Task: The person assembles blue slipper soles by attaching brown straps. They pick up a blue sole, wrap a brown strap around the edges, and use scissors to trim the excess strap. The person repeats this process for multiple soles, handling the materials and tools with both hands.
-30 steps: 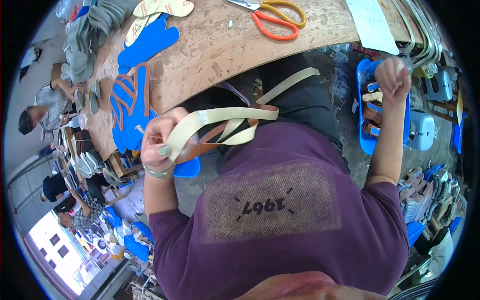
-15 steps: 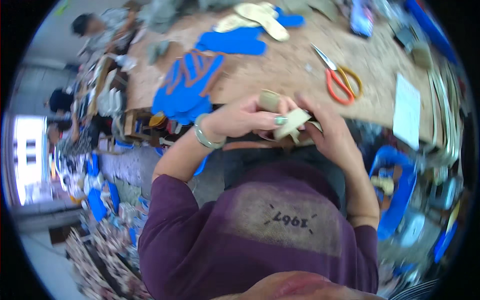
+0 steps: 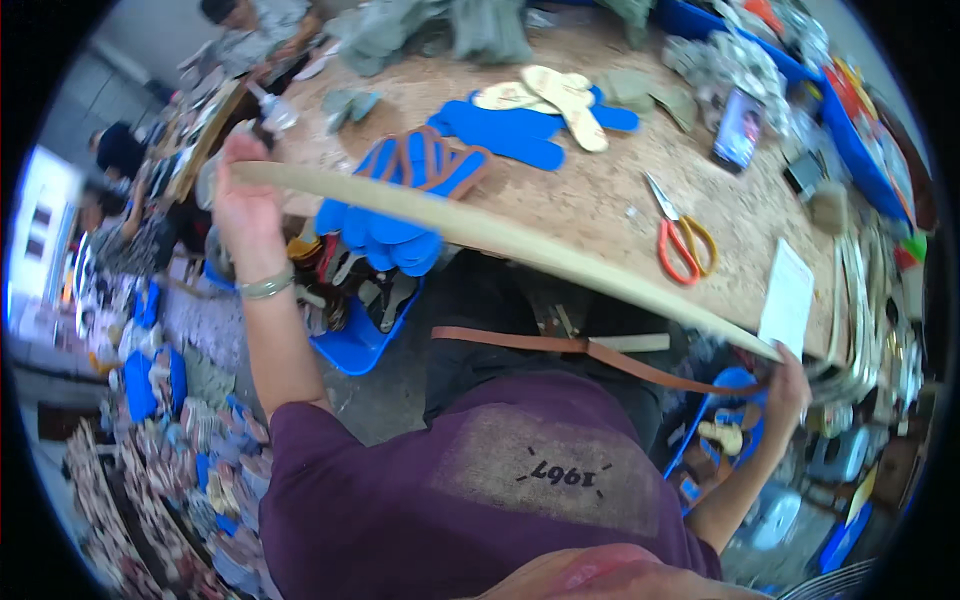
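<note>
A long beige strip (image 3: pixel 500 238) stretches slantwise between my two hands, across the front edge of the table. My left hand (image 3: pixel 250 212) pinches its upper end at the far left, with the fingers slightly blurred. My right hand (image 3: pixel 788 388) closes round its lower end, beside a white sheet (image 3: pixel 788 295) on the table's right. Across my lap lies a brown strip (image 3: pixel 500 340), its right end reaching close to my right hand; I cannot tell whether the fingers touch it. A short pale strip (image 3: pixel 635 343) rests by the brown one.
The table (image 3: pixel 560 215) carries orange-and-yellow-handled scissors (image 3: pixel 682 240), blue sole-shaped pieces (image 3: pixel 505 130), cream insoles (image 3: pixel 565 100) and a phone (image 3: pixel 738 130). Several strips (image 3: pixel 848 300) hang at its right edge. Blue bins (image 3: pixel 365 340) stand below. Other people (image 3: pixel 265 35) sit at the left.
My hands, close together before over a bundled beige strip, have spread far apart. The strip is now drawn out at length between them, and the brown strip on my lap shows.
</note>
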Action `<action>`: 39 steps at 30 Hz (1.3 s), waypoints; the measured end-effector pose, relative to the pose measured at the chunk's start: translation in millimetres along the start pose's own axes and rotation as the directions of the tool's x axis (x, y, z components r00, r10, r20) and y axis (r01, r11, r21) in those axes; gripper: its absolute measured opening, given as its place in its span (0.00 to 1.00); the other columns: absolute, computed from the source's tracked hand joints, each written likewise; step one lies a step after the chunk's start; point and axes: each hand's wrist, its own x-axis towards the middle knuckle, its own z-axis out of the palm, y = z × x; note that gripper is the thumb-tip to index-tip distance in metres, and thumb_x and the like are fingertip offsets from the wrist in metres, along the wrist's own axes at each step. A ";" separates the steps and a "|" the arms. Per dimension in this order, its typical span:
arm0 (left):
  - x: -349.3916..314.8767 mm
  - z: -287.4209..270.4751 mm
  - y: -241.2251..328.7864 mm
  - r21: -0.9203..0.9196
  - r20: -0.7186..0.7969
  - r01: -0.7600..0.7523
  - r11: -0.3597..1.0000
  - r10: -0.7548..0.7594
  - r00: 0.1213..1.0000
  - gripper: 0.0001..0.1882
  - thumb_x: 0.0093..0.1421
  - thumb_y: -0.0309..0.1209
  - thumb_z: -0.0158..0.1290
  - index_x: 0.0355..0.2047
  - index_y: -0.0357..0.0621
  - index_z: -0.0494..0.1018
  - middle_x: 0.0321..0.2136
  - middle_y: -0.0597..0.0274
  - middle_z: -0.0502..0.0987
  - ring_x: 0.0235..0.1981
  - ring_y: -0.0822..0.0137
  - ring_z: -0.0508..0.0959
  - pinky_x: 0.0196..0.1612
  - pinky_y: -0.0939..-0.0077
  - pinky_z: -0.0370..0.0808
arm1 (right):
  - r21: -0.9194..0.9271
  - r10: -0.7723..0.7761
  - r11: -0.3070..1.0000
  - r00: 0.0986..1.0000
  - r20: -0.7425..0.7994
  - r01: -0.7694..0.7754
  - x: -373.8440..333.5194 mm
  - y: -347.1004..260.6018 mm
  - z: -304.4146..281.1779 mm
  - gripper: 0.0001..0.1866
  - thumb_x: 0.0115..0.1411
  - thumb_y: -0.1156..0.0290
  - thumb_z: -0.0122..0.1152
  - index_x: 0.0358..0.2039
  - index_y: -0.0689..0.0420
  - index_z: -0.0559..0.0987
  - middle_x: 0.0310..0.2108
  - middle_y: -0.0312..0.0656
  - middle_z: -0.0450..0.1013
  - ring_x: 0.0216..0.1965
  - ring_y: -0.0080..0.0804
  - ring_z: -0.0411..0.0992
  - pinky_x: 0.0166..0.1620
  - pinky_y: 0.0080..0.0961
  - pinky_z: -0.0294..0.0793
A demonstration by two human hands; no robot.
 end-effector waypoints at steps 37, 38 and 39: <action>-212.9 -26.1 -217.5 0.990 0.121 -0.082 0.114 -0.988 0.095 0.13 0.60 0.33 0.49 0.43 0.45 0.71 0.32 0.50 0.77 0.34 0.52 0.78 0.38 0.64 0.73 | 0.369 0.470 0.882 0.487 -0.736 -0.294 86.2 74.4 -308.6 0.05 0.59 0.72 0.56 0.33 0.59 0.72 0.28 0.37 0.67 0.29 0.22 0.67 0.30 0.16 0.67; -201.9 -20.1 -200.2 0.998 0.016 -0.062 0.012 -0.998 0.060 0.12 0.59 0.33 0.49 0.43 0.45 0.71 0.32 0.51 0.77 0.34 0.52 0.77 0.38 0.64 0.72 | 0.322 0.468 0.876 0.474 -0.746 -0.358 77.4 88.4 -323.8 0.04 0.59 0.73 0.56 0.33 0.59 0.73 0.29 0.38 0.68 0.29 0.22 0.67 0.30 0.16 0.67; -197.9 -18.2 -187.2 0.994 -0.096 -0.046 -0.097 -0.995 0.026 0.12 0.58 0.32 0.50 0.42 0.44 0.71 0.31 0.52 0.77 0.35 0.53 0.77 0.38 0.64 0.72 | 0.286 0.467 0.866 0.460 -0.755 -0.410 71.8 101.0 -333.3 0.04 0.59 0.73 0.56 0.33 0.59 0.73 0.30 0.38 0.68 0.29 0.22 0.68 0.30 0.17 0.68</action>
